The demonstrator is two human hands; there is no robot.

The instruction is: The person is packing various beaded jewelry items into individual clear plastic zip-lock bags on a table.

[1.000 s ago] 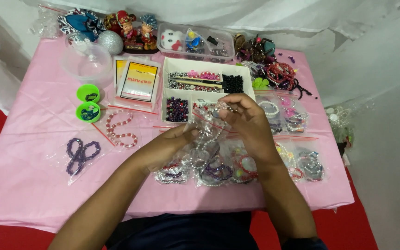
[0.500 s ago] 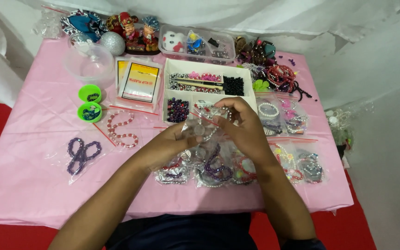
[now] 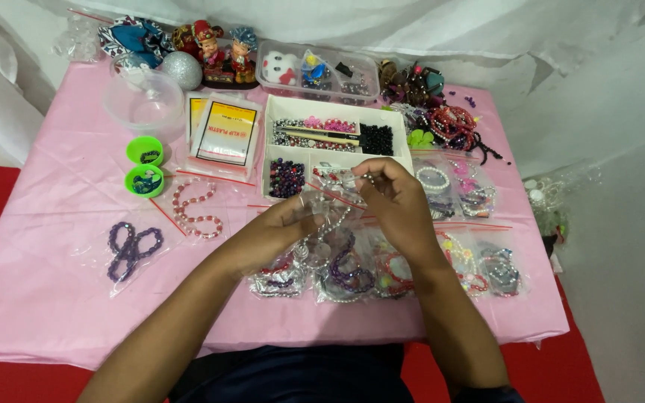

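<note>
Pink cloth covered the surface (image 3: 54, 298), with red floor showing past its near corners and white drapery behind its far edge. Both forearms came in over the near edge, their elbows cut off by the bottom of the view. Along that near edge lay a row of clear bead packets (image 3: 352, 272), partly hidden under the hands, their contents hard to make out. Above them the left hand (image 3: 281, 227) and the right hand (image 3: 397, 205) met at a small clear plastic bag (image 3: 331, 216) holding a silvery beaded piece; the fingers of both hands were closed, pinching the bag between them just off the surface. Toward the left edge lay a flat packet of purple bead loops (image 3: 132, 248), and beyond it a packet of pink beads (image 3: 194, 209). Farther back stood two green round pots (image 3: 145, 166), a yellow-labelled rectangular pack (image 3: 227, 133) and a white divided tray (image 3: 337, 134) of beads. Figurines (image 3: 222, 52) lined the far edge, too small to tell apart.
</note>
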